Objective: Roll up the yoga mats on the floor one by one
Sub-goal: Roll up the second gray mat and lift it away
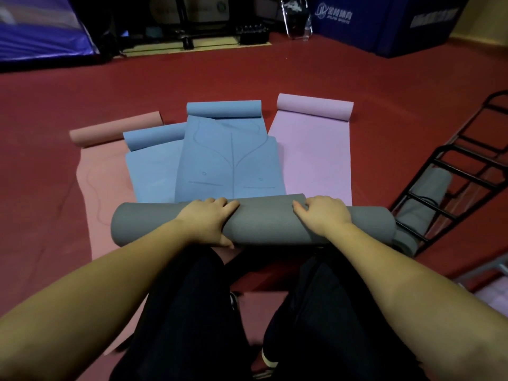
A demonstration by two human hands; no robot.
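On the red floor [275, 72], directly in front of the person's knees, a grey mat [264, 226] is lying fully rolled, set crosswise, its near side touching the dark trousers [192, 312]. The left hand [206, 221] is grasping the roll left of centre, fingers curling over the top and the thumb tucking beneath the near side. The right hand [321, 215] is lying over the roll right of centre, fingers bending across the top; its thumb is hidden, so whether it is truly clasping cannot be told.

Beyond the grey roll, four mats are lying partly unrolled, each with its far end curled into a roll. A blue mat [228, 163] with printed lines is sitting in the middle, overlapping a second blue mat [154, 171] to its left. A pink mat [107, 193] is lying furthest left, under the edge of the second blue one. A lilac mat [316, 160] is lying on the right, just beside the lined blue mat.

At the right, a black rack [453, 166] is standing tilted, with another grey roll [423, 199] showing behind its bars. Along the far wall, blue padding [384, 26] and dark equipment are standing, too dim to identify.
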